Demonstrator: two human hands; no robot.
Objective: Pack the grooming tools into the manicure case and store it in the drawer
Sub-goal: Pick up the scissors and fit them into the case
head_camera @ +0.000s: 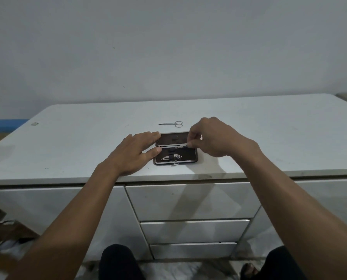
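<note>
A small dark manicure case (190,156) lies open flat on the white desk top (87,142). A nail clipper (171,157) sits strapped in its near half. My left hand (135,153) rests flat against the case's left edge, with thumb and fingers touching it. My right hand (213,136) hovers over the case's right side and pinches a thin silver tool (181,146), which points left across the hinge. Small scissors (171,124) lie on the desk just behind the case.
Three shut white drawers (192,201) stack below the desk's front edge, straight under the case. A wall stands behind the desk. A blue object (5,125) lies beyond the left end. My knees show at the bottom.
</note>
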